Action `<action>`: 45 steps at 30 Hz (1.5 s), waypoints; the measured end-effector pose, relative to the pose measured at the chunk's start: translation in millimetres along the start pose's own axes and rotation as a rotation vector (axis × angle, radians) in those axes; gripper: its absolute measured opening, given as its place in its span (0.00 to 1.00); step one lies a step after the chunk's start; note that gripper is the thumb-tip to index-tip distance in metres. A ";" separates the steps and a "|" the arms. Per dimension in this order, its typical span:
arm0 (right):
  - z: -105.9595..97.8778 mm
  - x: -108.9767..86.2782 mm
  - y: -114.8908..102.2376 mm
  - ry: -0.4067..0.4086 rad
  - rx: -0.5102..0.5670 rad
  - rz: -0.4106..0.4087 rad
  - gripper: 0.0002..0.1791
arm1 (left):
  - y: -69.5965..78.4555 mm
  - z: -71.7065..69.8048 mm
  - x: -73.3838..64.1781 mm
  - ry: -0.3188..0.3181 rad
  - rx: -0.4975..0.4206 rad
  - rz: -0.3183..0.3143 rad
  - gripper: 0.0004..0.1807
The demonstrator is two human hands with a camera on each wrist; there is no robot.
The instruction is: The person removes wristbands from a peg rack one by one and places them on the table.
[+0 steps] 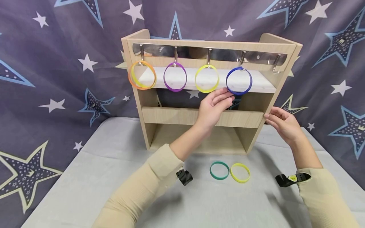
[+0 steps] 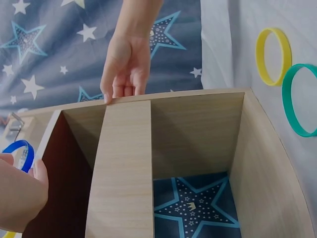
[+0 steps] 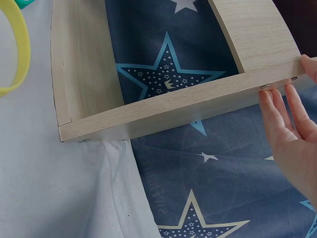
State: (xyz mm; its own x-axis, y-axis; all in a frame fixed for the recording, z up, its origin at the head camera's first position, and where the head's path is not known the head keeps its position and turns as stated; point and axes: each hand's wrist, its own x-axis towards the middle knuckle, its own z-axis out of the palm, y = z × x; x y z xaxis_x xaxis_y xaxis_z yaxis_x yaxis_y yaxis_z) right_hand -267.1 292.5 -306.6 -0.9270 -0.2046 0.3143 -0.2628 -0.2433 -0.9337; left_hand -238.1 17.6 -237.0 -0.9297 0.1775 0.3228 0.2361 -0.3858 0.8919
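On the fourth hook [image 1: 243, 58] from the left, the blue ring [image 1: 240, 93] hangs — thin, round, plain. The left hand [image 1: 212, 106] has its fingers loosely extended at the ring's lower edge, perhaps to settle it. Right of the rack [image 1: 171, 115], the right hand [image 1: 285, 125] — fingers nearly straight — rests against its side, probably for steadiness.

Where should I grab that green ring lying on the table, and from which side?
Pinch the green ring by its left rim, coming down from above on the left, with the thin band gripped inside and out. It lies flat on the table, its centre is open, and the yellow ring sits close on its right, so the left rim probably offers most room.
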 end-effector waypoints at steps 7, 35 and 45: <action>-1.0 0.6 -3.5 0.001 -0.003 -0.005 0.15 | 4.8 9.4 1.9 0.053 0.057 0.024 0.18; 2.0 2.4 -4.8 0.016 -0.047 0.024 0.14 | 31.2 17.8 6.5 0.183 0.400 0.127 0.11; 0.3 -0.6 -2.0 0.020 -0.045 0.021 0.15 | 38.2 21.8 6.4 0.174 0.176 0.109 0.13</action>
State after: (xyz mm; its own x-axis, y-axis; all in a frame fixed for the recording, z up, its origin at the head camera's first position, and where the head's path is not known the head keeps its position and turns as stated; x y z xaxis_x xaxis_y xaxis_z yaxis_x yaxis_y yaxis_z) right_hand -266.0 292.8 -304.9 -0.9376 -0.1900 0.2913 -0.2544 -0.1966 -0.9469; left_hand -228.9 23.7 -194.0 -0.9269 -0.0204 0.3747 0.3692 -0.2282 0.9009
